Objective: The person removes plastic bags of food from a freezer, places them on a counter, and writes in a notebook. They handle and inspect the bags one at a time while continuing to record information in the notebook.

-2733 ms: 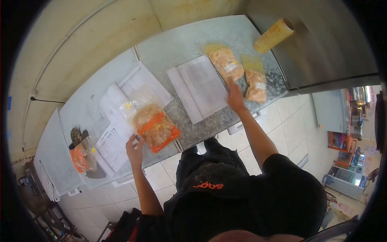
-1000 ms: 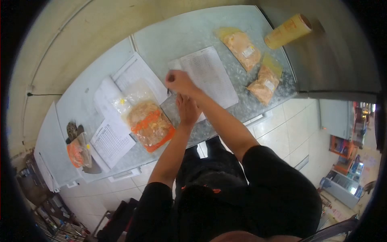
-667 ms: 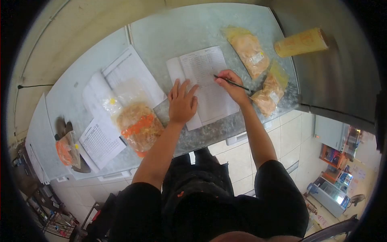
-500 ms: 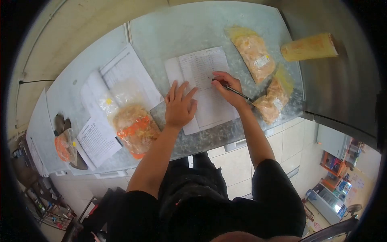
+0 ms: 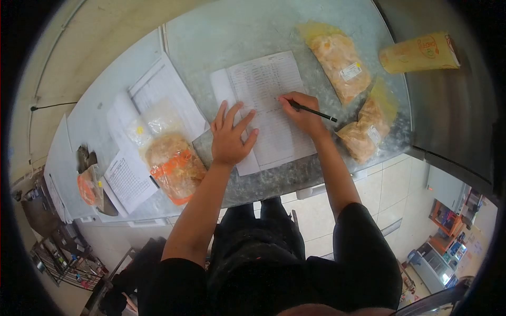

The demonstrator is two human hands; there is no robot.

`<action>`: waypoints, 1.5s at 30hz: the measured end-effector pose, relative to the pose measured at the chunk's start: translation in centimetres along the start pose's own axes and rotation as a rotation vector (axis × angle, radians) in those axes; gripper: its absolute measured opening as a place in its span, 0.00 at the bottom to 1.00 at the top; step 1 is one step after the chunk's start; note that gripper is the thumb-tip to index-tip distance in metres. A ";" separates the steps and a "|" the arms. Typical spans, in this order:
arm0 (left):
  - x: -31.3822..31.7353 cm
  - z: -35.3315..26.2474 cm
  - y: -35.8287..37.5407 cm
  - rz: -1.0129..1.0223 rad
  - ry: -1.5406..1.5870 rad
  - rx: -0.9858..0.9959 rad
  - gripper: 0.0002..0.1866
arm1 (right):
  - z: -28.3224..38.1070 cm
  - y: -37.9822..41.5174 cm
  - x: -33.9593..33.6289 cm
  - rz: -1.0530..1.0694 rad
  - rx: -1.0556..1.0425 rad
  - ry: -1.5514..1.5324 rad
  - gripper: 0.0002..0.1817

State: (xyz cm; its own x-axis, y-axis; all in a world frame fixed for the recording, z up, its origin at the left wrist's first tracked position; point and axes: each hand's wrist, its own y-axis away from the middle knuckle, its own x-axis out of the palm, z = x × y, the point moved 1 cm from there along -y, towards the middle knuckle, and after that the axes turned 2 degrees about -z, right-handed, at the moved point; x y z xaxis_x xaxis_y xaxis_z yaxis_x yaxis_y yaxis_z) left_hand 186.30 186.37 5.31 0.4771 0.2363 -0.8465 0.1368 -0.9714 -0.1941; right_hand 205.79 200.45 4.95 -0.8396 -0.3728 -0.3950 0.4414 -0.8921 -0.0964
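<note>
A printed form (image 5: 279, 137) with rows of lines lies on the grey worktop (image 5: 221, 31). My right hand (image 5: 304, 115) is closed around a black pen (image 5: 316, 111), its writing end on or just above the sheet's middle rows. Flat across the left part of the paper rests my left hand (image 5: 230, 138), fingers spread, holding nothing. Right of the form are two clear bags of pale, meat-like pieces with white labels, the upper bag (image 5: 340, 66) and the lower bag (image 5: 366, 131). By my left forearm sits another bag (image 5: 174, 163) with orange print.
More printed sheets (image 5: 168, 89) lie at the left, with a gridded sheet (image 5: 129, 179) nearer the edge. A small orange-marked bag (image 5: 87, 187) is at the far left. A yellowish roll (image 5: 419, 52) stands out at the right, by a metal panel (image 5: 448, 105).
The pen has swung slightly in my right hand, still at the form. The view has shifted a little. My left hand stays spread on the paper.
</note>
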 end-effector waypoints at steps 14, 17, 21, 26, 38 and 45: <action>0.1 0.0 0.1 -0.016 -0.010 0.011 0.23 | -0.4 0.1 0.2 0.072 -0.100 0.033 0.08; 0.1 0.1 0.1 -0.011 -0.018 0.017 0.23 | -0.6 0.0 0.4 0.058 -0.192 0.070 0.08; 0.0 0.1 0.2 0.000 -0.017 0.011 0.24 | -0.6 0.0 0.5 0.042 -0.158 0.094 0.07; 0.0 0.1 0.1 0.003 -0.021 0.012 0.24 | -0.8 0.1 0.5 0.032 -0.133 0.067 0.06; 0.0 0.1 0.1 0.000 -0.011 0.009 0.24 | -0.4 0.1 0.5 -0.013 -0.167 0.102 0.04; 0.1 0.1 0.1 -0.006 -0.011 0.012 0.23 | -0.6 0.1 0.5 -0.026 -0.153 0.084 0.05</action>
State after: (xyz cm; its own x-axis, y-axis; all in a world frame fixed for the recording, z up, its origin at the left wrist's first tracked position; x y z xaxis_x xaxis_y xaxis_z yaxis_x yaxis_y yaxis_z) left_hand 186.26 186.33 5.14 0.4664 0.2422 -0.8508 0.1296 -0.9701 -0.2052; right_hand 205.67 200.33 4.17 -0.8248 -0.3213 -0.4652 0.4679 -0.8498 -0.2428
